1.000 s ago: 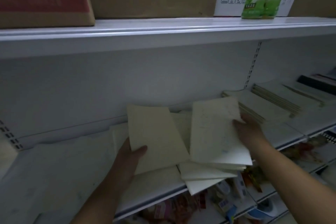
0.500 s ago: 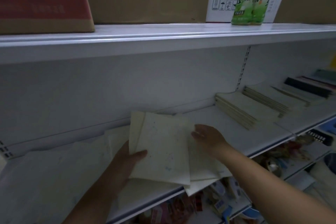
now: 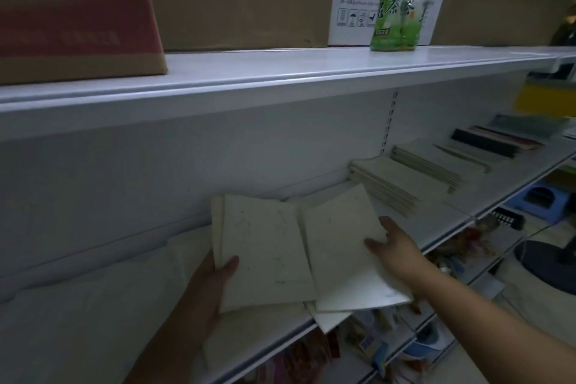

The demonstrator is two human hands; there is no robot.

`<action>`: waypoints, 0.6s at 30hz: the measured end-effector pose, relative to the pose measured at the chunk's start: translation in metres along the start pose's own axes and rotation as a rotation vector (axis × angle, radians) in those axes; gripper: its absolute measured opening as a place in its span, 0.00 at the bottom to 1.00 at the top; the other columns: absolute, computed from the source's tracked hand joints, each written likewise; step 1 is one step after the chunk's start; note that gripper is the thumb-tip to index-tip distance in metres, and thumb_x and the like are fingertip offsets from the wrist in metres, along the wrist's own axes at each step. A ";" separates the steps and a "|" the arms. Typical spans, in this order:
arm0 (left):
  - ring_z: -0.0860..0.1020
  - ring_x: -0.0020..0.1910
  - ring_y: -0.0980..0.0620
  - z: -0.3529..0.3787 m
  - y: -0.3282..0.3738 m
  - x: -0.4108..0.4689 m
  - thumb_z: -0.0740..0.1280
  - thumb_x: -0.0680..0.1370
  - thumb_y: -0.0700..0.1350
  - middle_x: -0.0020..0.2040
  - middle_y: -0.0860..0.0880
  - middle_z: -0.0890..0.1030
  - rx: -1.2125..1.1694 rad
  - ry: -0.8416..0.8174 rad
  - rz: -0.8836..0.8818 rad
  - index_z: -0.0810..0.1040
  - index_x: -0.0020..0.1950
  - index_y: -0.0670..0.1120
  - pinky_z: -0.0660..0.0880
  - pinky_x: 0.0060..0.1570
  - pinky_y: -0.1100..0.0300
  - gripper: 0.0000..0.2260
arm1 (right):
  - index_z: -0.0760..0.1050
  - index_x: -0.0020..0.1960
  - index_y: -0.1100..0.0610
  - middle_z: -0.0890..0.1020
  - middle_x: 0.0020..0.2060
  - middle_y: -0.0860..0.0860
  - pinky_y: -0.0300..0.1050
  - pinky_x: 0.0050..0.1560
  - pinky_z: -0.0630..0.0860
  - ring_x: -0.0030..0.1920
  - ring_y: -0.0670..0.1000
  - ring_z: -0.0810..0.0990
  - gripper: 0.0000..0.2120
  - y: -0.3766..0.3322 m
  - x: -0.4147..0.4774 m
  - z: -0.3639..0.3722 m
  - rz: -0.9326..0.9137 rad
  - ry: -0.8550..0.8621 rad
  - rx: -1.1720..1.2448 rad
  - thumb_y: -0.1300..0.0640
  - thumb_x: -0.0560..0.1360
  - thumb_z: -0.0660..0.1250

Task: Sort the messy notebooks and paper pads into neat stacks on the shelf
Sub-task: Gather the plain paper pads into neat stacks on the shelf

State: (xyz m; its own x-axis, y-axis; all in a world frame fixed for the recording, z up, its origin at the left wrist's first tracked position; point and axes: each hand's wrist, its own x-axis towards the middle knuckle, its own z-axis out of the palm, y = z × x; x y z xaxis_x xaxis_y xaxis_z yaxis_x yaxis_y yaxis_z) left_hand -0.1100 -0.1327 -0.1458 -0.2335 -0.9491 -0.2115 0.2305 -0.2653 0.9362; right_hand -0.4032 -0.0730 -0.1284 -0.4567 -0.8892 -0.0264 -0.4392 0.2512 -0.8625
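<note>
One pile of cream paper notebooks [image 3: 265, 256] sits near the white metal shelf's [image 3: 436, 217] edge, gripped by the left hand [image 3: 212, 290]. The right hand [image 3: 397, 251] just added one and grasps another notebook [image 3: 343, 252].

2 bare forearms [image 3: 467, 321] reach forward. Left hand [image 3: 215, 287] pinches a notebook [image 3: 265, 259], thumb on top; right hand [image 3: 394, 251] seems to grip a second notebook [image 3: 343, 246].

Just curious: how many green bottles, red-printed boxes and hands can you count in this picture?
Green plastic bottles: 2
Brown cardboard box printed red: 1
Bare hands, left hand and right hand, each holding a cream paper pad: 2
Total: 5
</note>
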 end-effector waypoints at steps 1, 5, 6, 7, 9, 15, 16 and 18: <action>0.79 0.50 0.44 -0.001 0.002 -0.001 0.64 0.79 0.43 0.53 0.46 0.81 -0.002 -0.009 -0.011 0.73 0.63 0.49 0.76 0.47 0.51 0.13 | 0.67 0.61 0.55 0.78 0.58 0.58 0.49 0.53 0.75 0.51 0.54 0.79 0.14 -0.001 -0.003 -0.006 0.016 0.023 0.165 0.62 0.77 0.64; 0.79 0.51 0.41 0.001 0.015 -0.012 0.64 0.78 0.41 0.54 0.43 0.81 -0.002 -0.002 -0.003 0.74 0.62 0.50 0.76 0.47 0.49 0.13 | 0.65 0.68 0.57 0.78 0.56 0.56 0.51 0.47 0.77 0.48 0.55 0.80 0.19 -0.004 -0.010 -0.036 0.054 0.044 0.523 0.62 0.78 0.63; 0.79 0.51 0.41 0.006 0.019 -0.015 0.64 0.78 0.41 0.54 0.43 0.81 -0.003 -0.011 0.013 0.74 0.62 0.50 0.76 0.48 0.49 0.13 | 0.65 0.67 0.57 0.79 0.54 0.56 0.50 0.43 0.78 0.48 0.57 0.80 0.18 -0.004 -0.010 -0.041 0.080 0.011 0.610 0.61 0.78 0.63; 0.79 0.51 0.41 0.013 0.022 -0.018 0.63 0.78 0.40 0.53 0.44 0.81 -0.001 -0.026 0.028 0.73 0.62 0.50 0.76 0.49 0.49 0.13 | 0.65 0.66 0.56 0.79 0.52 0.56 0.50 0.40 0.78 0.47 0.57 0.81 0.17 -0.005 -0.011 -0.042 0.114 -0.030 0.685 0.61 0.79 0.62; 0.79 0.51 0.42 0.034 0.022 -0.025 0.64 0.78 0.38 0.52 0.45 0.81 0.028 -0.064 0.064 0.72 0.62 0.50 0.76 0.49 0.49 0.14 | 0.65 0.64 0.55 0.80 0.50 0.58 0.53 0.40 0.79 0.46 0.60 0.80 0.14 -0.006 -0.013 -0.038 0.176 -0.099 0.767 0.62 0.79 0.60; 0.84 0.45 0.44 0.144 0.006 -0.052 0.70 0.73 0.38 0.47 0.45 0.85 0.080 -0.217 0.104 0.75 0.59 0.47 0.79 0.36 0.56 0.15 | 0.66 0.65 0.57 0.80 0.52 0.63 0.59 0.48 0.79 0.49 0.64 0.80 0.15 0.007 -0.011 -0.048 0.212 -0.220 0.830 0.64 0.79 0.60; 0.84 0.46 0.43 0.160 0.001 -0.051 0.71 0.72 0.39 0.48 0.44 0.85 0.069 -0.233 0.102 0.75 0.60 0.47 0.79 0.37 0.55 0.17 | 0.67 0.64 0.58 0.80 0.50 0.62 0.57 0.45 0.80 0.47 0.63 0.81 0.14 0.014 -0.011 -0.059 0.242 -0.230 0.841 0.64 0.79 0.59; 0.84 0.46 0.42 0.189 -0.011 -0.051 0.68 0.75 0.40 0.49 0.43 0.85 0.049 -0.221 0.073 0.74 0.61 0.48 0.80 0.36 0.54 0.16 | 0.69 0.63 0.63 0.81 0.48 0.63 0.52 0.37 0.81 0.42 0.61 0.82 0.13 0.031 -0.009 -0.083 0.299 -0.225 0.847 0.65 0.79 0.59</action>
State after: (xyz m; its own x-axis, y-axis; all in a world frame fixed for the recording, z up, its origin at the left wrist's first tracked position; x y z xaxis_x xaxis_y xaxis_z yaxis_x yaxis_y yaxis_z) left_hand -0.2789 -0.0488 -0.0923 -0.4203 -0.9037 -0.0814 0.2092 -0.1838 0.9605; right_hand -0.4769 -0.0252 -0.1134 -0.2600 -0.9080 -0.3287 0.4252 0.1980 -0.8832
